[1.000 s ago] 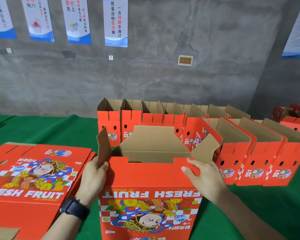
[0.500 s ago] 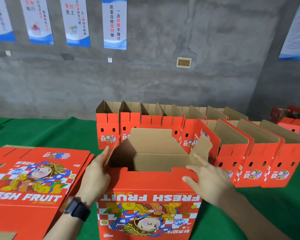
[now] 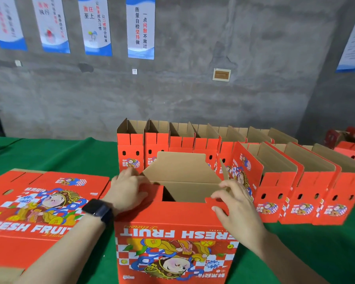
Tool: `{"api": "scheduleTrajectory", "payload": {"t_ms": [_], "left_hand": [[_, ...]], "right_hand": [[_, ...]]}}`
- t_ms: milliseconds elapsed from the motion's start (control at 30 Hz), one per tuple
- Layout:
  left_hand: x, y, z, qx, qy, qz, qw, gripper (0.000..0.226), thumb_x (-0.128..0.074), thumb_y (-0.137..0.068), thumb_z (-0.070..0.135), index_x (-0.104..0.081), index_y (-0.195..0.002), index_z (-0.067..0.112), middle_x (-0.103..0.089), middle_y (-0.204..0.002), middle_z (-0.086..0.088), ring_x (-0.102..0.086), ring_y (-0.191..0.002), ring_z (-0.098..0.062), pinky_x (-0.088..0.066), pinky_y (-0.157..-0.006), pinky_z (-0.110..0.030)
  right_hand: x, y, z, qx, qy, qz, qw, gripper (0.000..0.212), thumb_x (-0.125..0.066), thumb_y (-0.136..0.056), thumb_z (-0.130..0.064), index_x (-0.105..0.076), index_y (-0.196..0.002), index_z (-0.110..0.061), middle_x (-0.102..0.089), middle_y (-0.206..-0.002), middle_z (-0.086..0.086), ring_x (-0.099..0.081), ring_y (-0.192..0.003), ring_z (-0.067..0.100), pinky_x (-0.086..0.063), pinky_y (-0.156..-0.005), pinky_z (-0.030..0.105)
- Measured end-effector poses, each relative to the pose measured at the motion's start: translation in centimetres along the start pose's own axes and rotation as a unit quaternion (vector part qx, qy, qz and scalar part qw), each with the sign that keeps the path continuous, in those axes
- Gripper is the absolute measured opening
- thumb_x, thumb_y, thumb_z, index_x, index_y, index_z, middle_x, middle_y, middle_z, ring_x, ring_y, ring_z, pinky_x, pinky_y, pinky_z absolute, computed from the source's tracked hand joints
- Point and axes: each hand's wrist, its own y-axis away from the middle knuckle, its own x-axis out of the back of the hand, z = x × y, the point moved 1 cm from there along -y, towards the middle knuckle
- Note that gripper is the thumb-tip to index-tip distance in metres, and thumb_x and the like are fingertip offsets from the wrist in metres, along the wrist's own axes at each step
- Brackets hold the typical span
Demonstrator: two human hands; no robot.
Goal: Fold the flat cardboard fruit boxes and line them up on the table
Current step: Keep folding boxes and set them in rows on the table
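Tucking in the end flaps of the box (image 3: 176,232) on the worktop (image 3: 59,156).

My left hand (image 3: 127,189) lies flat, straight fingers pressing the left flap inward. My right hand (image 3: 236,210) curls over the right rim, thumb on the red front. The box stands upright just before me, the row of folded boxes (image 3: 193,140) behind it. I'd press both flaps down evenly along their creases, keep the walls square, then bring the back panel over them. Its front reads "FRESH FRUIT", upside down to me; the flat stack (image 3: 39,201) at left reads the same, upright. A wall poster (image 3: 140,27) reads 质量自检坚持做.
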Motion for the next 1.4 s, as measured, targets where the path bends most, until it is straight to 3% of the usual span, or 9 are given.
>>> {"api": "scheduleTrajectory", "payload": {"t_ms": [67,133,267,367,467,567,667,833,1400], "left_hand": [[-0.2,-0.9,0.3,-0.013,0.008,-0.049,0.999,0.058,-0.060,-0.081,0.019,-0.049,-0.132,0.044,-0.019,-0.150,-0.002,-0.014,-0.142,-0.025,-0.012,-0.115,-0.049],[-0.1,-1.6,0.6,-0.051,0.086,-0.089,0.991,0.068,-0.058,-0.081,0.008,-0.043,-0.139,0.039,-0.007,-0.156,0.001,-0.017,-0.143,-0.024,-0.018,-0.117,-0.038],[-0.3,-1.9,0.5,-0.067,0.197,-0.077,0.975,0.059,-0.063,-0.077,-0.002,-0.053,-0.130,0.022,-0.034,-0.133,0.004,-0.046,-0.113,-0.016,-0.041,-0.096,-0.020],[-0.8,-1.7,0.1,-0.054,0.238,-0.028,0.969,0.048,-0.063,-0.071,-0.009,-0.051,-0.104,0.023,-0.055,-0.110,0.001,-0.055,-0.100,-0.018,-0.046,-0.083,-0.022],[-0.9,-1.5,-0.5,-0.035,0.225,0.004,0.974,0.042,-0.064,-0.073,-0.006,-0.046,-0.085,0.030,-0.060,-0.094,0.004,-0.057,-0.083,-0.013,-0.041,-0.065,-0.015],[-1.4,-1.3,-1.2,-0.003,0.308,-0.007,0.951,0.028,-0.054,-0.083,-0.009,-0.045,-0.083,0.017,-0.068,-0.102,0.002,-0.064,-0.093,-0.016,-0.049,-0.076,-0.024],[-1.5,-0.7,-0.9,0.036,0.399,-0.012,0.916,0.009,-0.053,-0.096,0.021,-0.053,-0.093,0.012,-0.069,-0.105,0.002,-0.065,-0.102,-0.019,-0.050,-0.080,-0.024],[-1.7,-0.8,-0.8,0.055,0.132,-0.112,0.983,0.071,-0.054,-0.085,0.059,-0.033,-0.147,0.029,-0.028,-0.151,-0.005,-0.030,-0.138,-0.024,-0.026,-0.114,-0.037],[-1.5,-1.7,1.4,0.090,0.035,-0.108,0.989,0.071,-0.071,-0.077,0.049,-0.043,-0.136,0.021,-0.041,-0.120,-0.009,-0.053,-0.109,-0.029,-0.046,-0.099,-0.040]], "right_hand": [[0.1,0.0,0.0,0.008,-0.038,0.007,0.999,0.032,-0.081,-0.071,-0.004,-0.060,-0.095,-0.014,-0.048,-0.111,0.001,-0.058,-0.095,0.018,-0.052,-0.081,0.032],[0.0,0.2,0.3,0.000,-0.074,0.012,0.997,0.037,-0.079,-0.074,-0.006,-0.054,-0.100,-0.014,-0.041,-0.115,-0.006,-0.052,-0.093,0.004,-0.051,-0.077,0.023],[-0.4,0.0,1.2,-0.053,-0.190,-0.073,0.978,0.036,-0.069,-0.085,-0.027,-0.045,-0.110,-0.034,-0.046,-0.123,-0.021,-0.050,-0.108,-0.010,-0.042,-0.091,0.011],[-0.6,-1.1,2.0,-0.127,-0.236,-0.084,0.960,0.015,-0.051,-0.096,-0.034,-0.046,-0.110,-0.035,-0.059,-0.111,-0.012,-0.060,-0.094,-0.007,-0.044,-0.079,0.009],[-0.7,-3.3,2.4,-0.223,-0.277,-0.052,0.933,0.031,-0.038,-0.101,-0.038,-0.041,-0.131,-0.030,-0.051,-0.109,-0.009,-0.065,-0.075,0.001,-0.046,-0.069,0.016],[-0.9,-5.3,2.6,-0.288,-0.330,-0.118,0.891,0.048,-0.028,-0.100,-0.049,-0.038,-0.144,-0.030,-0.054,-0.111,-0.011,-0.061,-0.070,0.010,-0.047,-0.063,0.020],[-1.2,-6.3,2.8,-0.250,-0.230,-0.216,0.915,0.042,-0.049,-0.095,-0.050,-0.061,-0.127,-0.024,-0.063,-0.120,-0.004,-0.059,-0.094,0.008,-0.046,-0.080,0.022],[-2.3,-6.5,2.4,-0.137,-0.012,-0.307,0.942,0.065,-0.057,-0.088,-0.054,-0.037,-0.145,-0.029,-0.034,-0.151,-0.002,-0.021,-0.141,0.022,-0.021,-0.114,0.046],[-4.1,-5.9,1.8,-0.135,0.067,-0.270,0.951,0.079,-0.069,-0.075,-0.059,-0.035,-0.136,-0.023,-0.041,-0.131,0.000,-0.034,-0.126,0.022,-0.038,-0.101,0.041]]}}
